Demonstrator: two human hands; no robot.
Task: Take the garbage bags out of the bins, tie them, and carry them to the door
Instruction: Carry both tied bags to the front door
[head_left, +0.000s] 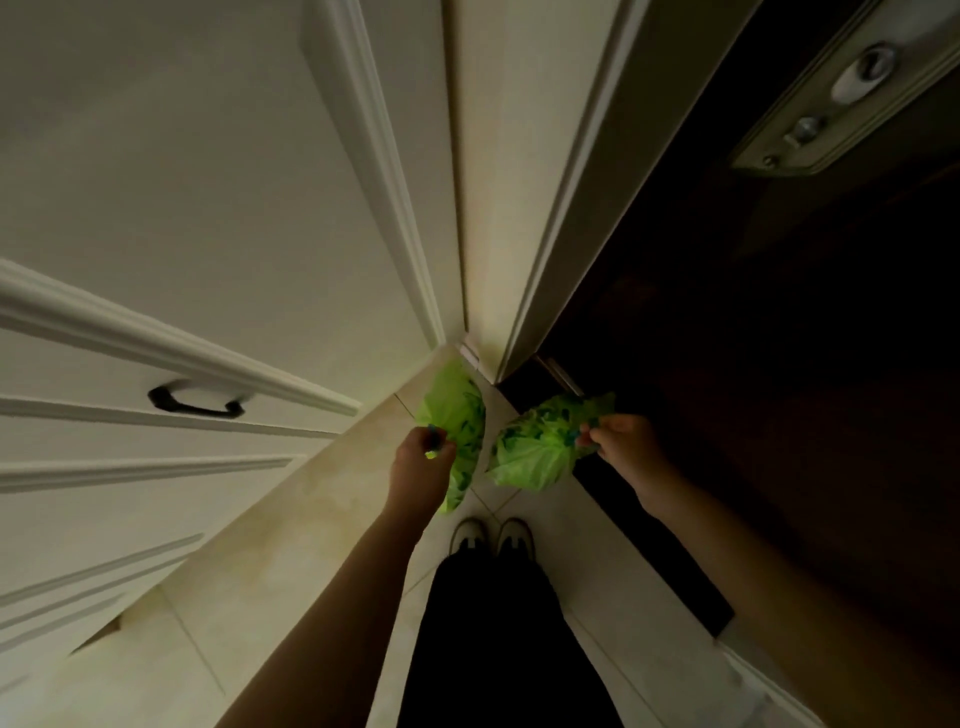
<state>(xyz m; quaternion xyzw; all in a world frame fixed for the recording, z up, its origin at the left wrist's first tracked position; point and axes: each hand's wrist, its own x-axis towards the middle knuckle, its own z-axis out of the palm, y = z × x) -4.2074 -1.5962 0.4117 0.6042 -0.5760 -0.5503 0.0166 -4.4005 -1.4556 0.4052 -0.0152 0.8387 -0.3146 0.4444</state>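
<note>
- Carrying 2 thin, crinkled green plastic garbage bags, I stand at the dark brown wooden door (753, 364), which fills the view from 1 to 4 o'clock.
- My left hand (422, 457) has its fingers curled tight around the gathered neck of the left green bag (460, 410); that bag hangs at about 12 o'clock from my white shoes (491, 535), close to the corner of the cream door frame (519, 234).
- My right hand (621, 441) pinches the bunched top of the right green bag (535, 452), which hangs just beside the left one, toward 1 o'clock, in front of the door's bottom edge.
- Both necks look gathered; whether they are knotted I cannot tell, as my fingers hide them.
- Step in hand, as I judge it: the last one, delivering the bags to the door.
- Next move calls for lowering both bags onto the pale tiled floor (311, 571) by the door and loosening my fingers, keeping the necks on top.
- Each bag's long axis runs from its neck down to its rounded bottom: the left bag points toward 12 o'clock in the view, the right bag lies more toward 8 o'clock from my hand.
- White panelled cabinet (156, 312) with a black handle (196, 402) stands at 9 o'clock.
</note>
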